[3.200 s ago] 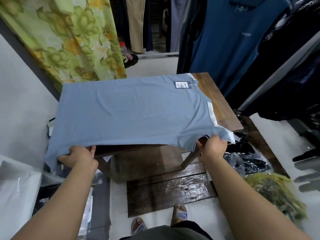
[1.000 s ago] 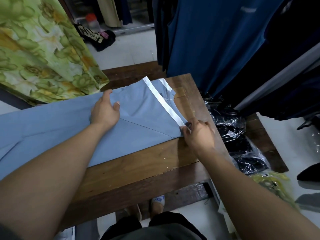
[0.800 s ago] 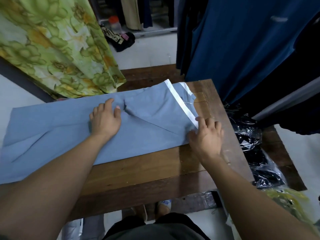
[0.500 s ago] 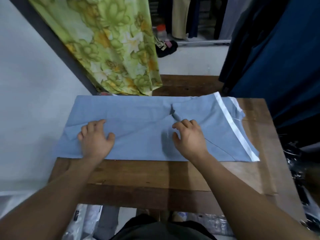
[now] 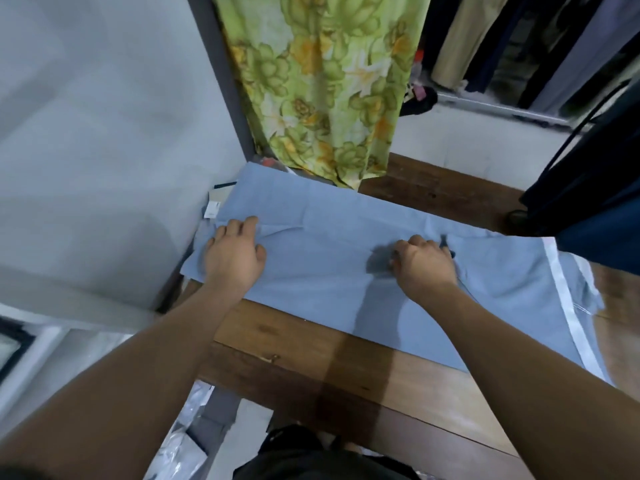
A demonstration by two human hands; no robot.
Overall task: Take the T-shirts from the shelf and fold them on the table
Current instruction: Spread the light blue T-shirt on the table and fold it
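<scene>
Item: light blue T-shirt [image 5: 346, 268], folded to a long band, lying flat across the wooden surface [image 5: 346, 362] from left of centre to the right edge of the frame.
Overhang: its left end runs past the surface edge, unsupported, beside the grey wall [image 5: 104, 133].
Trim: a white band [image 5: 561, 289] crosses the cloth near its right end.
Left hand [image 5: 233, 258]: palm down on the left end, fingers spread and fairly straight, pressing the cloth flat; no clamp visible.
Right hand [image 5: 424, 263]: knuckles up at mid-length, fingers curled down into the cloth at a small crease; the grip appears to pinch the fabric, though the fingertips are hidden.
Handling, judged: light, limp knit; no stiffness, so it sags wherever unsupported and creases readily. Not fragile. Likely to slide on smooth wood when pulled from one side.
Where to hold, judged: pinch both layers at the left end's corners and carry them over towards the white band, one hand anchoring the fold line.
Materials: matte woven-look jersey; dark brown planked wood with visible grain and a seam.
Surroundings: green floral cloth [image 5: 322, 88] hangs at upper centre; dark blue garments [image 5: 595, 216] hang at right; clear plastic bags [image 5: 187, 441] lie at lower left.
</scene>
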